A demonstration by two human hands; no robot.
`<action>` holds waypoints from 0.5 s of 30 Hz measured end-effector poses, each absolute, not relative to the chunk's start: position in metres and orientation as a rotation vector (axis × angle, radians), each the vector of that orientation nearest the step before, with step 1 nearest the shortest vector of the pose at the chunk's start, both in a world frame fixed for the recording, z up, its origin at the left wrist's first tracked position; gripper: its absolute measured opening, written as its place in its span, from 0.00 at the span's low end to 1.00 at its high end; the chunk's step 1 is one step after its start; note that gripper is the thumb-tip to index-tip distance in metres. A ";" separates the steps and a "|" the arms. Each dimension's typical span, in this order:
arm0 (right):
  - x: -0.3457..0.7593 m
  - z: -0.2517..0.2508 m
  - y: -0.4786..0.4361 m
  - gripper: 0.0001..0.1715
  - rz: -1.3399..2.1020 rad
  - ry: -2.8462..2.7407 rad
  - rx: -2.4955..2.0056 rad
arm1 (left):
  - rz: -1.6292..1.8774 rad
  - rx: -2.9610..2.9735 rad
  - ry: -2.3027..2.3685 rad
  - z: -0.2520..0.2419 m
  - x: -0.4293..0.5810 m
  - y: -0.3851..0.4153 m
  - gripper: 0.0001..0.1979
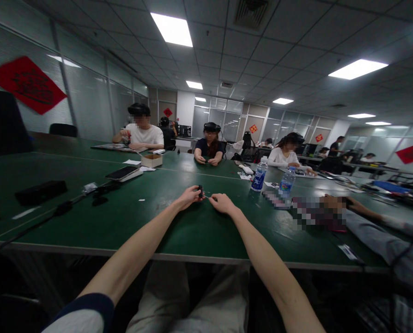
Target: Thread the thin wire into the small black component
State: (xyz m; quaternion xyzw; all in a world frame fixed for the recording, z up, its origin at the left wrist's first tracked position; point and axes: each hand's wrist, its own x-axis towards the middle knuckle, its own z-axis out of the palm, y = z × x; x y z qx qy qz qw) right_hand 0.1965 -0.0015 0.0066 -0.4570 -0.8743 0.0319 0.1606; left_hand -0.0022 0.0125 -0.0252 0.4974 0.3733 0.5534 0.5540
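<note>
Pinching a small black thing [200, 191], the left hand [189, 196] is closed up tight over the green table [179, 231]. The right hand [222, 203] is closed too. Its fingertips [216, 197] hold a thin shiny stick [207, 197] that points at the black thing and almost touches it. Both things are too small to tell just what they are.

Far off to the left of the hands sits a brown cardboard box [151, 160]. Its inside does not show, so what it holds cannot be told. To the right stand two clear plastic bottles with water inside: a bottle with a blue label [259, 175] and, further right, a second bottle [287, 182]. On the left, a phone [121, 173] lies on a white case [133, 175], with a black case [40, 192] nearer by. A co-worker's gray sleeve [376, 240] reaches in on the right.
</note>
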 end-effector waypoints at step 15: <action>0.196 0.006 -0.001 0.25 0.070 -2.494 -1.321 | 1.321 1.165 0.884 -0.025 -0.001 0.012 0.11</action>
